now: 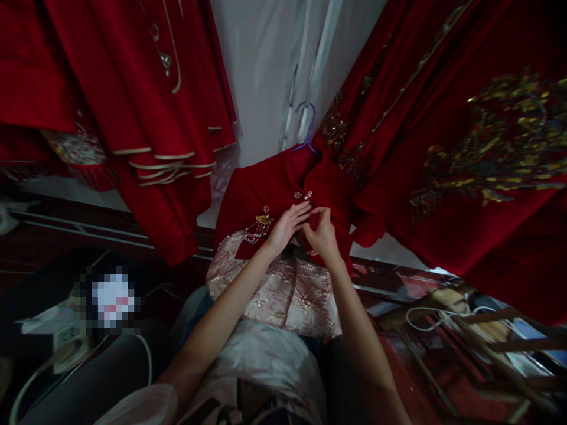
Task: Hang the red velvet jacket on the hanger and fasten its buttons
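A small red jacket (261, 195) hangs on a purple hanger (307, 127) in front of me, over a pale pink brocade skirt (283, 289). Both my hands meet at the jacket's front opening, just below a pair of gold and pearl button clasps (303, 195). My left hand (286, 227) rests on the left front panel, fingers stretched toward the opening. My right hand (322, 233) is pinched on the red fabric at the closure. A gold fan-shaped tassel ornament (262, 223) hangs on the jacket to the left of my left hand.
Red garments with cream trim (146, 106) hang at the left. A large red robe with gold embroidery (487, 153) hangs at the right. A white wall (261, 71) shows behind. White cables and wooden pieces (447, 321) lie low on the right, a power strip (66, 348) on the left.
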`<state>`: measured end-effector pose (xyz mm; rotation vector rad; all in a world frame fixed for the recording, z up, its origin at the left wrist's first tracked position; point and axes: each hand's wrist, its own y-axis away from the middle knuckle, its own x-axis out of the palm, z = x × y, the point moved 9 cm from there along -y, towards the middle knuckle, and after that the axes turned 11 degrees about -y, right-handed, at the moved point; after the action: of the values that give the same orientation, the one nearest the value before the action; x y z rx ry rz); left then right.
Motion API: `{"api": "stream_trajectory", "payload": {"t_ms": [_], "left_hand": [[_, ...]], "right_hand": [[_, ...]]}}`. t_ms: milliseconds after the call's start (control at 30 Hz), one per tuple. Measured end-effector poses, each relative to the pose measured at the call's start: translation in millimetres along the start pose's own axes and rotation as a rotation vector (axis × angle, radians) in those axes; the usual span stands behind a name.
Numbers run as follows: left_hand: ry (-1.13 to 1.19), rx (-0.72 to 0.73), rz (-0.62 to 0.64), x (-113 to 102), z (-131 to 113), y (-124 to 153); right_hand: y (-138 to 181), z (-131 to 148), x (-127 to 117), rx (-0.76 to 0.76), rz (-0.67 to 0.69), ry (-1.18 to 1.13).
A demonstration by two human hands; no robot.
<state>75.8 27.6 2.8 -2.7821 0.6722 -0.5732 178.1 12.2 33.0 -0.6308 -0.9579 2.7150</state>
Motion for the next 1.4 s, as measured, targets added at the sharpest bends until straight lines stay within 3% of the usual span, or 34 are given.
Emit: {"api": "stream_trajectory", "payload": {"t_ms": [167, 233, 300, 400, 533, 600, 767, 967, 1233, 1400], "left_hand": [[-0.094, -0.06, -0.174, -16, 22, -9], [-0.089, -0.109, -0.212, -21, 33, -10], [-0.095, -0.11, -0.202, -20, 35, -7], [-0.239, -0.02, -0.246, -27, 16, 9], [-0.684, 0.269, -0.695, -70, -33, 53], [-0.874, 0.342, -0.834, -87, -42, 68], [-1.042, 0.315, -0.687, -106, -23, 54], [-0.826, 0.314, -0.765, -126, -18, 52], [-0.636, 0.329, -0.687, -132, -20, 46], [-0.565, 0.254, -0.647, -131, -13, 41]], "right_hand": [[-11, 28, -66, 0.08, -0.1, -0.146], [-8, 47, -72, 0.103, -0.029, -0.244], [-2, 62, -56, 0.142, 0.158, -0.326], [12, 70, -21, 0.217, 0.427, -0.441], [16, 58, 7, 0.281, 0.517, -0.513], [17, 47, 20, 0.309, 0.511, -0.511], [19, 17, 58, 0.297, 0.438, -0.356], [10, -3, 86, 0.213, 0.338, -0.266], [-4, 4, 93, 0.103, 0.276, -0.24], [-8, 10, 94, 0.068, 0.294, -0.244]]}}
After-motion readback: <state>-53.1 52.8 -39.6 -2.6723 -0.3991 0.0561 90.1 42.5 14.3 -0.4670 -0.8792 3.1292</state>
